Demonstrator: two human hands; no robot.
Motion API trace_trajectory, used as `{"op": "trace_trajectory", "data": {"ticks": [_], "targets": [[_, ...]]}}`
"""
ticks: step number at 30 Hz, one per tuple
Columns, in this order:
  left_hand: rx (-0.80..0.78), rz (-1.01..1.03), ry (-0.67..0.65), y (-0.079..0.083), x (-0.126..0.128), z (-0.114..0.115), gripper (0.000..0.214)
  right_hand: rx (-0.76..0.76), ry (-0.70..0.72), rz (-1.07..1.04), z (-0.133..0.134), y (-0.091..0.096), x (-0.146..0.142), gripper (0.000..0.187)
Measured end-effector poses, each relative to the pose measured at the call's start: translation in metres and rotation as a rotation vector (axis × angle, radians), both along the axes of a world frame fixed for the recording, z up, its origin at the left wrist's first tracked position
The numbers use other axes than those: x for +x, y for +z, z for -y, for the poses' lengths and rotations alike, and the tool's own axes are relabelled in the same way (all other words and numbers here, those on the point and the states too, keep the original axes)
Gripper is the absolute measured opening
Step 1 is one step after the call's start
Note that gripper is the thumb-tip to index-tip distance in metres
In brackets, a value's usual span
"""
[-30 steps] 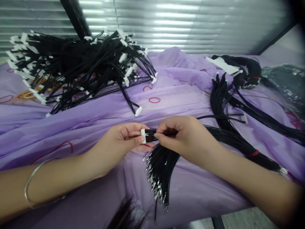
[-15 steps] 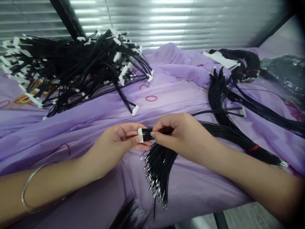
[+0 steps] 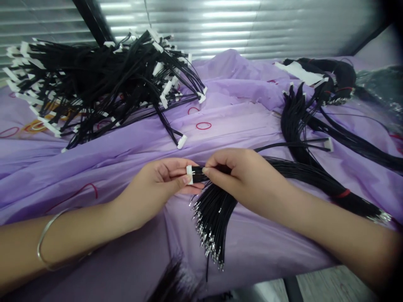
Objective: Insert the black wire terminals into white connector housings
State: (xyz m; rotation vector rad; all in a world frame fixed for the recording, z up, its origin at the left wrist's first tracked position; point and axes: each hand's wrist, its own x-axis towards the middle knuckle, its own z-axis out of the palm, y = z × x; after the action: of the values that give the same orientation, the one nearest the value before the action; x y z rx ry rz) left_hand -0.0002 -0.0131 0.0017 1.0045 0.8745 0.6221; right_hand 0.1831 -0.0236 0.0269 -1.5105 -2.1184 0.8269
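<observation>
My left hand [image 3: 163, 182] pinches a white connector housing [image 3: 189, 175] between thumb and fingers. Black wires run out of the housing's right side toward my right hand [image 3: 234, 172], whose thumb and forefinger are closed on thin black wires [image 3: 198, 174] just beside it. Small silver terminals show near the housing's edge. Beneath my right hand a fan of loose black wires [image 3: 214, 222] with bare metal terminals spreads downward over the cloth. The wire parts inside my right palm are hidden.
A big heap of black wire harnesses [image 3: 103, 84] with white connectors lies back left. Bundled wires [image 3: 292, 121] lie at right, one tied with a red band [image 3: 341, 193]. Purple cloth [image 3: 239, 121] covers the table, with a red rubber band [image 3: 203, 126] on it. Blinds stand behind.
The whole view has shifted slightly, so things sit a little further right and higher. Terminals near the housing look closer to its edge. Both hands keep their grip.
</observation>
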Motion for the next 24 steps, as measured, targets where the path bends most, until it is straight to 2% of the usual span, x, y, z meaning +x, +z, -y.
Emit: {"op": "trace_trajectory", "data": {"ticks": [5, 12, 20, 22, 24], "targets": [[-0.009, 0.013, -0.007, 0.0, 0.001, -0.002, 0.018, 0.008, 0.013, 0.023, 0.001, -0.004, -0.001, 0.016], [0.015, 0.015, -0.023, 0.001, 0.0, -0.001, 0.016, 0.096, -0.014, 0.018, 0.003, -0.01, -0.008, 0.012], [0.022, 0.004, -0.037, -0.001, 0.0, -0.001, 0.019, 0.077, -0.041, -0.01, 0.003, -0.013, -0.008, 0.012], [0.015, 0.012, -0.032, -0.002, -0.001, -0.003, 0.019, 0.149, -0.046, 0.003, 0.001, -0.012, -0.003, 0.006], [-0.01, 0.014, -0.011, -0.002, -0.001, -0.004, 0.02, 0.301, -0.008, 0.043, 0.0, -0.008, 0.002, 0.004]]}}
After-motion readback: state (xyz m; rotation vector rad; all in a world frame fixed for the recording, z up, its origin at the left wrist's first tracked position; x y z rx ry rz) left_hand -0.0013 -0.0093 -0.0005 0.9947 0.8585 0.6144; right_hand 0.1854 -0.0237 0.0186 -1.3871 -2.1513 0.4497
